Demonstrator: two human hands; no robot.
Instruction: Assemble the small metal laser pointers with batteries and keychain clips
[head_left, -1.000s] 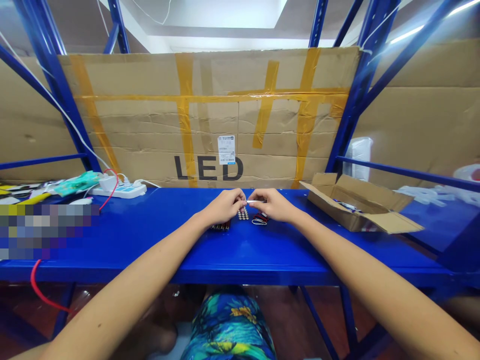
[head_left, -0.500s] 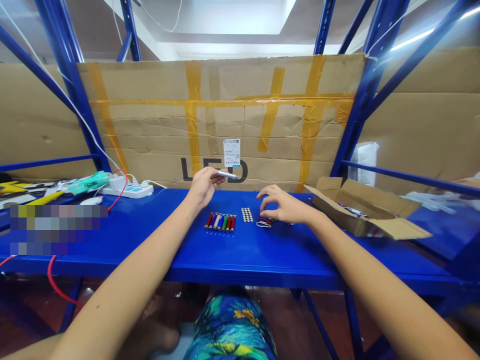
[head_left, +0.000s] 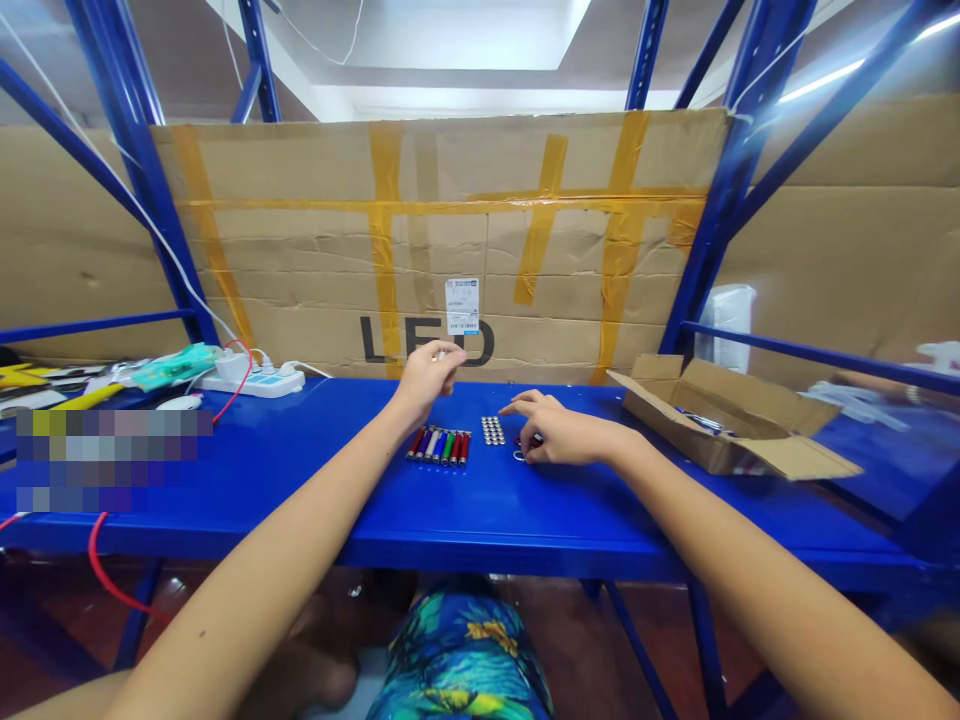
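My left hand (head_left: 433, 374) is raised above the table, its fingers closed around a slim silver tube that they almost wholly hide. Below it lies a row of small metallic flashlight tubes (head_left: 439, 446) in red, purple, silver, blue and green. To their right, several silver button cells (head_left: 493, 431) are laid out in a tidy block. My right hand (head_left: 559, 430) rests just right of these, index finger stretched out toward the cells. Its thumb and other fingers bend down onto a carabiner clip (head_left: 519, 455), red and silver, partly covered by the hand.
An open cardboard box (head_left: 720, 415) with metallic pieces inside stands at the right. At the left are a white power strip (head_left: 270, 381), a red cable (head_left: 105, 560) and a pile of tools and packets. A large cardboard sheet (head_left: 315, 260) closes off the back of the blue table (head_left: 480, 510).
My left hand has shifted slightly right and turned, so the silver tube no longer sticks out. My right hand has lowered onto the clip, its index finger reaching further left.
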